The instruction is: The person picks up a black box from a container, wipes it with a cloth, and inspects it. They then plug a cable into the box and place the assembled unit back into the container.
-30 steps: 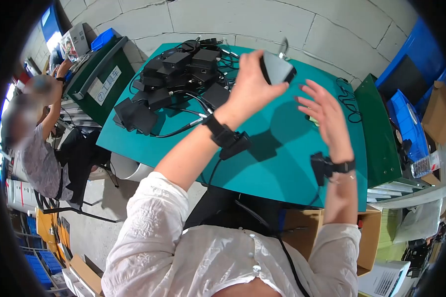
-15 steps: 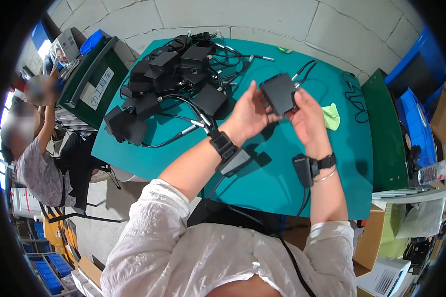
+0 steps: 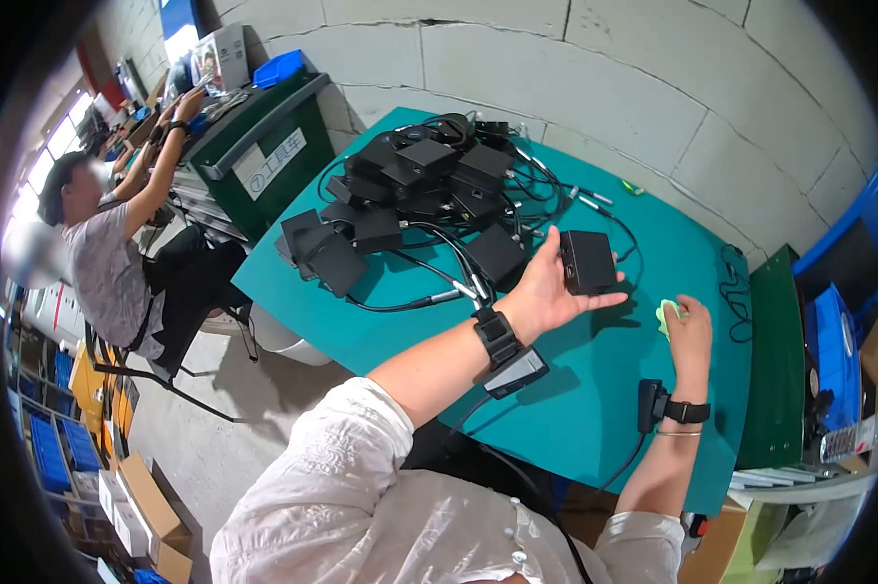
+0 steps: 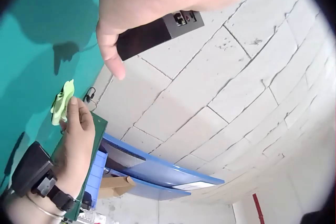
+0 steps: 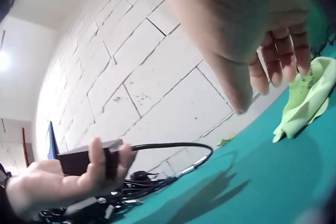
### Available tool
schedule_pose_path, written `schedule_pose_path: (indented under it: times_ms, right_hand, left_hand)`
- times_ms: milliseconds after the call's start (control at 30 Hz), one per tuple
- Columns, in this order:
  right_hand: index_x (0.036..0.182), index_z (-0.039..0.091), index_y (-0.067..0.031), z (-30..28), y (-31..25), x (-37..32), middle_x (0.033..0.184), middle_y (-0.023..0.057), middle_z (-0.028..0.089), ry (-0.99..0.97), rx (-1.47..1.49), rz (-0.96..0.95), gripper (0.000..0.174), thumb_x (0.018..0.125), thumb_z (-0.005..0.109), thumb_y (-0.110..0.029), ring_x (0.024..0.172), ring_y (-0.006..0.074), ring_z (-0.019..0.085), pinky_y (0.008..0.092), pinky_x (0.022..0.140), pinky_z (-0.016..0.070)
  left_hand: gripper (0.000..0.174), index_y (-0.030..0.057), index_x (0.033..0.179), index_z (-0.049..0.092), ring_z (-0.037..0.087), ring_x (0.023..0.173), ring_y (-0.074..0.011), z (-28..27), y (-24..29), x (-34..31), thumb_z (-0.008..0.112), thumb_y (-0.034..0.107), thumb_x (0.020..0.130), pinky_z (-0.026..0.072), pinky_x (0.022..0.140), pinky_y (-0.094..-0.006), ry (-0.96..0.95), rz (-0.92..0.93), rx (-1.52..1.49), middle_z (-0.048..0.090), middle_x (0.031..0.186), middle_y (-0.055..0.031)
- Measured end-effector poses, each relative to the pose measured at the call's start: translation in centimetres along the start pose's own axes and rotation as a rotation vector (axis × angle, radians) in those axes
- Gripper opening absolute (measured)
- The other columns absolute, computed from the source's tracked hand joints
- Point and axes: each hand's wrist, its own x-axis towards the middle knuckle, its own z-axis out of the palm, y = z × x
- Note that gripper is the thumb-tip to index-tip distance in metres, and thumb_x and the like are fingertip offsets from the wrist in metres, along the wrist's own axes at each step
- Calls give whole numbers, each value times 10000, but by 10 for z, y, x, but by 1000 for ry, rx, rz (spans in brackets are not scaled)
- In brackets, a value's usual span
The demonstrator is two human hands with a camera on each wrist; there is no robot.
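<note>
My left hand [image 3: 553, 292] holds a small black box [image 3: 589, 261] palm up, thumb at one side and fingers underneath. Ports show on the box's edge in the left wrist view, and a black cable [image 5: 173, 144] runs out of it. Over the table's right side, my right hand [image 3: 690, 341] is at a light green cloth [image 3: 665, 317], covering part of it in the head view. Its fingers [image 5: 274, 69] hang loosely bent in the right wrist view, thumb apart from them, fingertips right at the cloth.
A heap of black boxes [image 3: 429, 161] with cables covers the back left of the green table [image 3: 556, 419]. A coiled wire [image 3: 736, 297] lies near the right edge. Green cabinets [image 3: 772, 360] flank the table. A seated person [image 3: 118, 234] works at the left.
Both hands were on the black box half a second ago. My right hand has left it and moved right to the green cloth. The left hand keeps the box, now turned with its ports showing.
</note>
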Motion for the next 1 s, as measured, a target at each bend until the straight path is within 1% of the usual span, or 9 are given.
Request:
schedule_pose_path:
  times_ms: [233, 367, 433, 533, 567, 667, 733, 867, 1000]
  right_hand:
    - [1021, 617, -22, 11, 19, -4, 1034, 184, 594, -117, -277, 33, 305, 762, 712, -150, 974, 359, 571, 436, 832, 470]
    - [1022, 591, -9, 18, 33, 5, 975, 203, 607, -114, -117, 91, 233, 838, 620, -148, 881, 396, 594, 443, 759, 485]
    - [1034, 565, 6, 15, 13, 4, 970, 199, 607, 65, 107, 10, 221, 879, 570, -152, 874, 390, 592, 423, 751, 482]
    - [1010, 545, -2, 3, -47, -10, 1021, 160, 589, 115, 433, -288, 200, 920, 536, -181, 921, 331, 576, 378, 778, 471]
    - [1002, 549, 2, 4, -66, -18, 1064, 129, 596, 94, 500, -444, 165, 920, 544, -141, 986, 267, 576, 336, 864, 453]
    - [1037, 515, -31, 19, -96, -36, 1284, 98, 546, -134, 357, -743, 220, 836, 598, -64, 1192, 318, 506, 406, 965, 442]
    - [1156, 506, -29, 16, -109, -41, 1315, 92, 522, -148, 282, -784, 359, 820, 624, -79, 1260, 310, 450, 398, 1009, 418]
    - [1299, 453, -38, 8, -115, -41, 1358, 95, 485, -182, 256, -784, 525, 814, 641, -113, 1276, 306, 432, 393, 1013, 411]
    - [1363, 415, -50, 13, -98, -35, 1405, 104, 437, -81, 187, -625, 622, 792, 654, -112, 1299, 282, 410, 389, 1048, 385]
  left_hand:
    - [590, 148, 1280, 477, 542, 1025, -376, -12, -2, -9, 219, 577, 967, 433, 905, -575, 94, -41, 136, 545, 1181, -153]
    - [561, 248, 1372, 416, 548, 1030, -382, -16, 1, -6, 219, 580, 966, 424, 921, -583, 64, -37, 150, 542, 1200, -163]
    - [559, 283, 1397, 390, 550, 1040, -380, -17, 4, -4, 209, 587, 964, 422, 933, -580, 35, -26, 198, 539, 1215, -160]
    - [594, 253, 1400, 388, 533, 1093, -387, -12, 4, -2, 209, 604, 956, 425, 952, -552, 20, -17, 229, 539, 1226, -155]
    - [594, 253, 1400, 388, 533, 1093, -387, -14, 4, 0, 209, 604, 956, 425, 952, -552, 20, -21, 228, 539, 1226, -155]
    - [639, 180, 1396, 389, 531, 1128, -353, -17, 5, -1, 223, 608, 952, 427, 976, -512, 139, -58, 254, 545, 1224, -146]
    - [619, 107, 1336, 451, 532, 1159, -273, -10, 4, -9, 255, 567, 970, 409, 1013, -457, -35, -55, 281, 543, 1261, -132]
    - [576, 131, 1338, 453, 520, 1180, -261, -25, -5, -3, 267, 542, 979, 400, 1015, -451, -79, -62, 461, 543, 1273, -111]
    - [575, 126, 1292, 491, 507, 1203, -244, 15, 3, -17, 259, 548, 979, 391, 1014, -423, 280, 23, 449, 534, 1303, -71]
